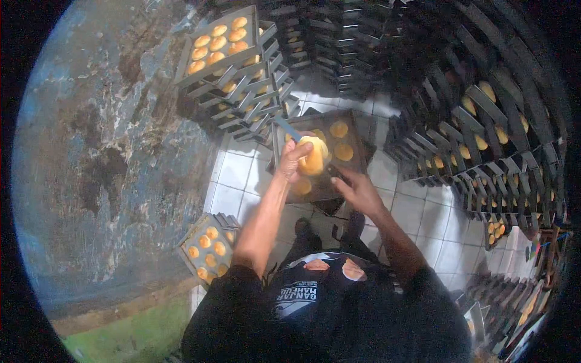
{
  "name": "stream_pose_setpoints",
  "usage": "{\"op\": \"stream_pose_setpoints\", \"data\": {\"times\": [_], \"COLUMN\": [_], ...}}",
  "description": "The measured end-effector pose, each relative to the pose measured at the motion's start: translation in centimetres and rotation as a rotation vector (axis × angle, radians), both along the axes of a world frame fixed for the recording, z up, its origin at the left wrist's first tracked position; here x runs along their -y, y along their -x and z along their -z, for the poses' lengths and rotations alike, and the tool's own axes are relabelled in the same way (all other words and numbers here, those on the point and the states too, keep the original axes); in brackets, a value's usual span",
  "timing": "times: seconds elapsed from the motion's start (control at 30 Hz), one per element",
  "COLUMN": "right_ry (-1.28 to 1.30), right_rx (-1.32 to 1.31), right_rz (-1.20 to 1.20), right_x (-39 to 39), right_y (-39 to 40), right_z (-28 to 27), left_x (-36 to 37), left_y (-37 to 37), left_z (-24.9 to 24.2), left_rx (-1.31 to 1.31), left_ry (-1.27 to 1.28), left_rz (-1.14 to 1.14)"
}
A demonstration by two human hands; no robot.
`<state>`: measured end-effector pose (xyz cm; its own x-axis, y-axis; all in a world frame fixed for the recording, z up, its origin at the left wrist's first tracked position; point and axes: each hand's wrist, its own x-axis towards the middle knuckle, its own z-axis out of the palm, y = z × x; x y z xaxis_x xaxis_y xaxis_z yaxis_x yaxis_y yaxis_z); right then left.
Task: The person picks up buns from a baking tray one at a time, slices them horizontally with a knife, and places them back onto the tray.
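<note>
My left hand (293, 160) is closed around a golden bun (313, 158), its thumb lying over the top. A knife (288, 128) with a flat bluish-grey blade sticks out past the bun at the upper left. My right hand (357, 190) is closed at the lower right of the bun, around what looks like the knife's dark handle; the middle of the knife is hidden behind or inside the bun. Beneath both hands lies a dark baking tray (354, 130) with several round buns (339, 129) on it.
A tall stack of trays with buns (218, 42) stands at the upper left against a worn wall (115, 151). Another tray of buns (207, 251) is at the lower left. Racks with filled trays (484, 142) line the right side. White tiles (417, 212) cover the floor.
</note>
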<state>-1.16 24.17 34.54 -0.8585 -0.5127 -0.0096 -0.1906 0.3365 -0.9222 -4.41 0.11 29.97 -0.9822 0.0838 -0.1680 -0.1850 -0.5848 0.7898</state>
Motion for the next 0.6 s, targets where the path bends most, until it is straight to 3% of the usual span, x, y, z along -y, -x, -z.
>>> {"op": "stream_pose_setpoints", "data": {"times": [0.13, 0.27, 0.33, 0.4, 0.43, 0.5, 0.53, 0.6], "right_ry": [-0.048, -0.107, -0.146, -0.08, -0.088, -0.166, -0.181, -0.23], "right_rx": [-0.068, 0.19, 0.314, -0.177, -0.156, 0.085, 0.102, 0.422], "right_rz": [-0.025, -0.004, 0.01, 0.085, 0.088, 0.112, 0.109, 0.096], "right_x": [-3.8, -3.3, -0.8, 1.6, 1.5, 1.2, 0.3, -2.8], "right_y": [-2.7, -3.2, -1.8, -0.7, -0.9, -1.1, -1.5, -4.2], "right_z": [0.1, 0.9, 2.8, 8.0, 9.6, 12.3, 12.1, 11.5], "left_x": [2.2, 1.1, -1.3, -3.1, -3.7, -2.9, -2.7, -2.2], "left_y": [0.8, 0.2, -0.2, -0.2, -0.3, 0.2, 0.4, 1.2], "left_z": [-1.3, 0.7, 3.9, 6.3, 7.4, 9.0, 9.7, 13.3], "left_rx": [-0.008, 0.08, 0.188, 0.249, 0.291, 0.298, 0.342, 0.367], "left_ry": [-0.037, -0.064, -0.145, -0.076, -0.004, 0.034, 0.015, -0.009], "left_rz": [-0.015, -0.054, -0.118, -0.203, -0.288, -0.236, -0.242, -0.264]}}
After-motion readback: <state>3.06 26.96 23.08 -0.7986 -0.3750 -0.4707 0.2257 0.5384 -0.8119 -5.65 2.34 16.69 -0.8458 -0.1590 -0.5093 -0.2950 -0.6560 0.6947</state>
